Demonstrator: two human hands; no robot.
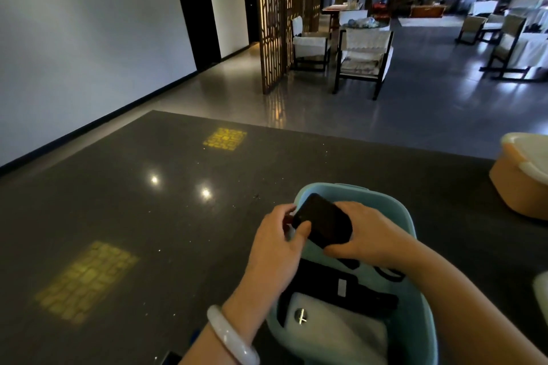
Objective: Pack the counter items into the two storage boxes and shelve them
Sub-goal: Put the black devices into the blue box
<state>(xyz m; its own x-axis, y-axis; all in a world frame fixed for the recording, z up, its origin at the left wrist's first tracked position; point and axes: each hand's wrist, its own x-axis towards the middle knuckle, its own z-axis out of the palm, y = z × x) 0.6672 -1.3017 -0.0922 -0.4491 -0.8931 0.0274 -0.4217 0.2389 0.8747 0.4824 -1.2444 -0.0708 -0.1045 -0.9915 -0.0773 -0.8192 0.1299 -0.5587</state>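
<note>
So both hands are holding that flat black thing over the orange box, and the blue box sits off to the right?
Swapped. In the head view both hands, left hand and right hand, hold the flat black thing over the blue box; the orange box sits off right.

A flat black device [321, 221] is gripped between both hands, tilted, above the open blue box [415, 290]; an orange box [516, 187] sits far right.

— What do you have under your things?
— You work at a dark polished counter [124, 216].
— What stands on it?
— A light blue box [415, 290] near you, and an orange box [516, 187] at the right edge.
</note>
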